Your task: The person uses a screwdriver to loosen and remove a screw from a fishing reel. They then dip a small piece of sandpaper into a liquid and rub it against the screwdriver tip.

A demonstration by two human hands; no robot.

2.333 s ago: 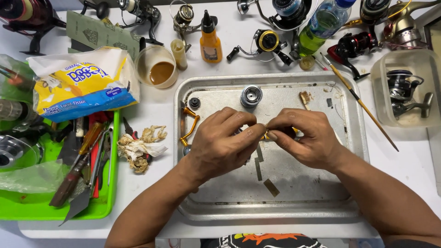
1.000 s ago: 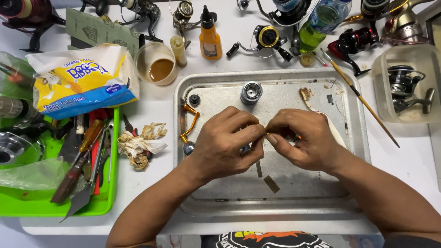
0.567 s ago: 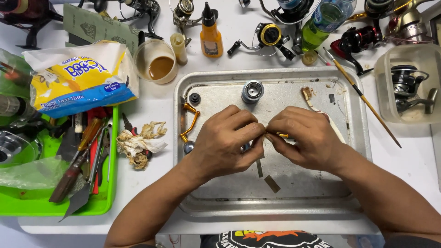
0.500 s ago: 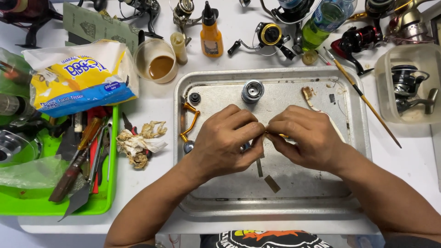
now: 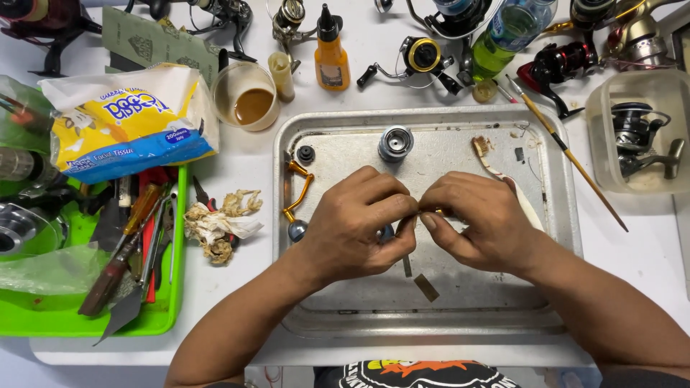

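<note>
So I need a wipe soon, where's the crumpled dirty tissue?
The crumpled tissue lies on the white table, between the green tool tray and the metal tray, left of the left hand.

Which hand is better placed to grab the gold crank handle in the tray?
Probably left. The left hand sits right beside the gold curved metal crank handle; the right hand would have to cross over it.
</note>
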